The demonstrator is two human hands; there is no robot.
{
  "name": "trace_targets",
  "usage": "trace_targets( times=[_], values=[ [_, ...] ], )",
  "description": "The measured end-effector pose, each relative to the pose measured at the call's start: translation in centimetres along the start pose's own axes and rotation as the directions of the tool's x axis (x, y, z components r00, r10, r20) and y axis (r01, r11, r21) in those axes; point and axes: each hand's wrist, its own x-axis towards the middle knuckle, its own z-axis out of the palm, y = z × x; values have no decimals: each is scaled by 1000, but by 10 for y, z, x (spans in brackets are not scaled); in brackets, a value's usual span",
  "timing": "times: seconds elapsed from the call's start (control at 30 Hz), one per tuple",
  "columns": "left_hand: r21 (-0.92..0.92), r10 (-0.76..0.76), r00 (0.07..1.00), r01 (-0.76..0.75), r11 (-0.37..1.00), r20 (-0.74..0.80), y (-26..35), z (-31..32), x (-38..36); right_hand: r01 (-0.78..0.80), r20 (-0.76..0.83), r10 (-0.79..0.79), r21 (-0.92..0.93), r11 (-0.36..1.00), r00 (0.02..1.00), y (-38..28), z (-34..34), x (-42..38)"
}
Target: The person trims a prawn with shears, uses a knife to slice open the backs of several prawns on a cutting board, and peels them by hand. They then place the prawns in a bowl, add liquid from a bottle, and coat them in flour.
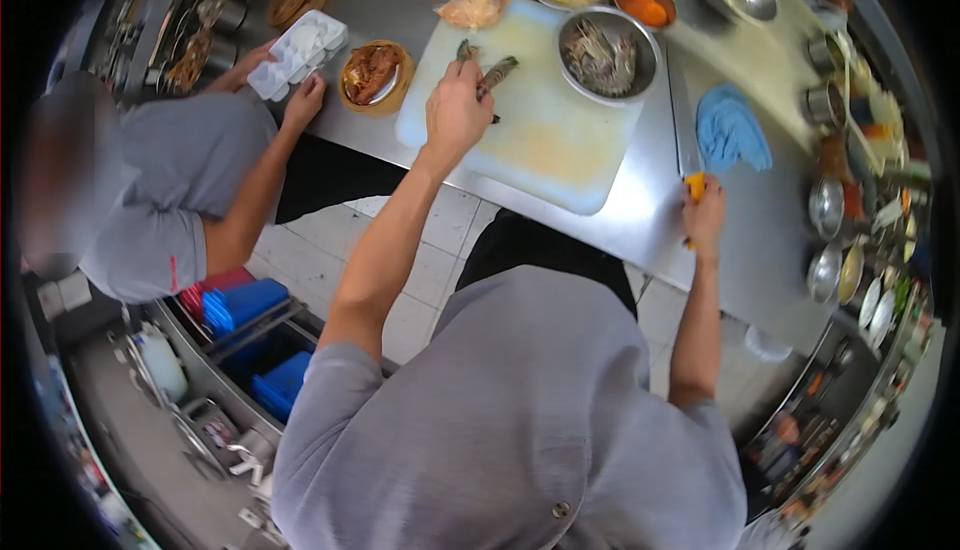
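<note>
Left hand (457,110): closed narrow on a raw prawn (497,74), pinning it to the white cutting board (540,140). Second prawn (463,50) just beside, partly hidden behind the fingers. Long axis of the held prawn: diagonal, running from the fingers up and to the right, toward the steel bowl of prawns (606,56) at the board's far right corner.

Right hand (703,215): wrapped around the yellow handle of a knife (683,120), at the near edge of the counter (640,220). Blade flat on the steel, pointing away from the body, between the board and a blue cloth (732,130). Knife well apart from the prawn, to its right; left hand already on the prawn, right hand the farther of the two.

Peeled prawn meat (472,12) at the board's far left corner. Co-worker's hand (303,100) against a white tray (297,53), beside a bamboo steamer (374,76).

Brands, labels, writing: none legible.
</note>
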Motion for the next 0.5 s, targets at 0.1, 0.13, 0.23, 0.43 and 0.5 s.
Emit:
trace_targets(
  times=[0.1,0.13,0.23,0.43,0.5],
  values=[
    [-4,75,995,-75,997,61,10,19,-39,-114,183,56,326,939,982,11,-7,-1],
    [-12,83,993,-82,997,81,9,29,-50,-176,270,58,436,883,961,16,-15,-2],
    [-83,37,997,-31,996,71,8,47,-71,-296,331,115,570,766,937,6,-45,-45],
    [-103,-66,998,67,992,16,10,56,-77,-451,504,201,443,775,840,-2,-78,-139],
    [-149,-118,993,120,982,25,10,59,-79,-449,597,108,459,767,795,-2,-69,-150]
  ],
)
